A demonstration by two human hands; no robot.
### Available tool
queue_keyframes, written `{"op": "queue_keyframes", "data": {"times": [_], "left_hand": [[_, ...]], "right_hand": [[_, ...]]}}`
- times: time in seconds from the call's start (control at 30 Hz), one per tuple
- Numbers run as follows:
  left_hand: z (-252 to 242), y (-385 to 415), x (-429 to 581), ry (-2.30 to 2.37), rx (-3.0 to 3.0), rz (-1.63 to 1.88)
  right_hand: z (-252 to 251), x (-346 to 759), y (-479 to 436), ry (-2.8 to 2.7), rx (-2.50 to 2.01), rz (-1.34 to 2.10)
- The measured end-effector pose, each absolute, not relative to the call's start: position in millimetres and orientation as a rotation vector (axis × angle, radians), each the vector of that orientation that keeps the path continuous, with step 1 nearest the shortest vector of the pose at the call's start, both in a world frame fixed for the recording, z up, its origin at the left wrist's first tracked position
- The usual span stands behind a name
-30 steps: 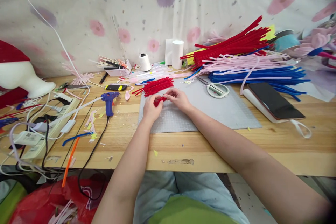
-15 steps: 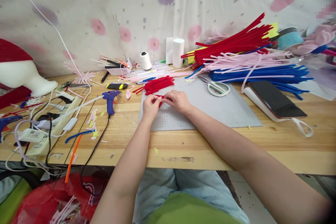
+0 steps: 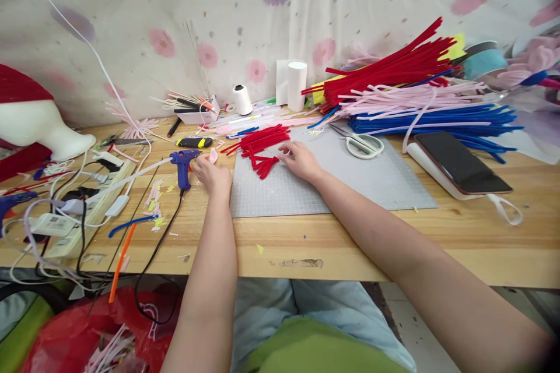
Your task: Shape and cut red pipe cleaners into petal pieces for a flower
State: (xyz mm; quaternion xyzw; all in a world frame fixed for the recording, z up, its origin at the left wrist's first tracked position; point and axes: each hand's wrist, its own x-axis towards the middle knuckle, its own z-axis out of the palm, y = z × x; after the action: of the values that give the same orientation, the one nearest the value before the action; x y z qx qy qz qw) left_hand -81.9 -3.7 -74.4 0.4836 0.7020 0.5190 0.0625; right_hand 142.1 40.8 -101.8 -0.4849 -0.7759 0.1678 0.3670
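Observation:
My left hand [image 3: 212, 175] is beside the purple glue gun [image 3: 184, 170], its fingers stretched out and holding nothing that shows. Just behind those fingers lies a small pink petal-shaped piece [image 3: 213, 155]. Over the grey cutting mat [image 3: 306, 192], my right hand [image 3: 300, 161] is open, fingers apart and slightly curled. To its left rests a small bent piece of red pipe cleaner [image 3: 265, 166], apart from the fingertips. Behind that piece is a bundle of short red pipe cleaners [image 3: 265, 139], partly on the mat.
White-handled scissors [image 3: 363, 147] lie on the mat. Long red [image 3: 385, 73], pink [image 3: 406, 100] and blue pipe cleaners [image 3: 433, 122] are piled at the back right. A phone [image 3: 461, 163] rests at right. Cables and a power strip [image 3: 74, 236] crowd the left.
My hands have separated, and the red piece they were holding together now lies on the mat. My left hand has moved left to the glue gun; my right hand has opened nearby.

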Motion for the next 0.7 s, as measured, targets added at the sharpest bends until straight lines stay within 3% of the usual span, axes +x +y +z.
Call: {"op": "queue_keyframes", "data": {"times": [0.1, 0.27, 0.4, 0.53, 0.7], "left_hand": [[-76, -8, -60, 2.326, 1.508, 1.519], [-85, -8, -19, 1.872, 1.971, 1.240], [-90, -8, -11, 1.794, 2.024, 1.090], [-93, -6, -16, 1.766, 1.774, 1.281], [-90, 2, -18, 1.537, 1.058, 1.603]], "right_hand": [[-107, 138, 44, -2.076, -1.211, 0.436], [-108, 128, 43, -2.085, -1.075, 0.511], [-106, 128, 44, -1.886, -0.958, 0.787], [-106, 131, 46, -1.685, -0.949, 0.932], [-105, 130, 44, -1.932, -1.105, 0.630]]}}
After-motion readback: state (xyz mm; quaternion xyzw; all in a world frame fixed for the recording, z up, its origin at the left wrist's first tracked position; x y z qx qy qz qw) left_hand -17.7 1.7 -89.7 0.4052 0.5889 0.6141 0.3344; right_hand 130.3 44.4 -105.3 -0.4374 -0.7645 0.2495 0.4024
